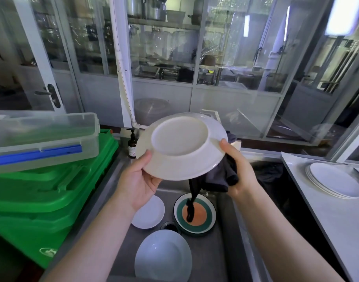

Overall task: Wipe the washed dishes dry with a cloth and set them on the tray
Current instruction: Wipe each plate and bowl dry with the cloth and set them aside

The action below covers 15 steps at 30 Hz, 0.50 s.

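Currently, plate in hand: a white plate is being held above the sink, underside facing the camera, tilted with its far edge up.
Left hand: the left hand is gripping the plate's near-left rim, thumb on the underside, fingers hidden behind it.
Right hand: the right hand is clutching a dark cloth against the plate's right rim; a tail of the cloth is hanging down over the striped plate below.
Step, as I judge it: the plate is being wiped, not yet ready for the tray.
Sink: the sink is holding the striped plate, a small white plate to its left, and a pale blue bowl nearest.
Dried stack: white plates are sitting on the tabletop at right; whether a tray lies under them I cannot tell.
Left side: green crates are carrying a clear lidded box.
Risk: both grips are only at the rim, so a wet plate could slip and drop onto the dishes underneath; the dangling cloth could soak up sink water and re-wet it.
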{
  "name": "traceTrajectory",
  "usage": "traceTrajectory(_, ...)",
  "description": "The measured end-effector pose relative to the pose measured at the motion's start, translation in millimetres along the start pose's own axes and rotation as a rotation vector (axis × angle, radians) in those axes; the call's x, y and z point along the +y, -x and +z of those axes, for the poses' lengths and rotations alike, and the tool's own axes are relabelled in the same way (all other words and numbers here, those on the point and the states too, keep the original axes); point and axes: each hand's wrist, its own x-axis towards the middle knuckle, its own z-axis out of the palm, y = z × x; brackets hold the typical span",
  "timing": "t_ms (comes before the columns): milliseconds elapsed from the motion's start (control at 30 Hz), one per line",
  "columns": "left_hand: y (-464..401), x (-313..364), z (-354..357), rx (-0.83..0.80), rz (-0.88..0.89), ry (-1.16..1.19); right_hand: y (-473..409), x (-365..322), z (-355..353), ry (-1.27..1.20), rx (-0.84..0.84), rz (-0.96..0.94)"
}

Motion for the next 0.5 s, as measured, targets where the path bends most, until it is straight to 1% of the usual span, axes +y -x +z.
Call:
traceTrajectory(67,-1,3,-2,-0.008,0.050,-0.029,-6,-1,-9,0.005,0.090,0.011)
traceTrajectory(133,-1,7,-2,-0.010,0.109,-0.100,-14,-6,-19,-0.005,0.242,-0.024)
traceTrajectory(167,0,9,-2,-0.010,0.131,-0.139,-19,-8,-23,0.013,0.300,-0.094)
traceTrajectory(200,0,10,-2,-0.012,0.147,-0.176,-21,-12,-24,0.082,0.324,-0.194)
traceTrajectory(267,0,8,1,-0.013,0.167,-0.216,-24,-17,-19,0.374,0.281,-0.427)
traceTrajectory(367,-1,2,12,-0.018,0.216,-0.241,-22,-15,-11,1.029,0.161,-0.743)
traceTrajectory(400,-1,0,17,-0.016,0.243,-0.237,-21,-12,-10,1.186,0.127,-0.830)
traceTrajectory(433,-1,-2,22,-0.007,0.269,-0.225,-19,-8,-8,1.272,0.095,-0.897)
traceTrajectory(500,-4,-9,30,0.034,0.313,-0.205,-9,9,0,1.317,0.029,-0.954)
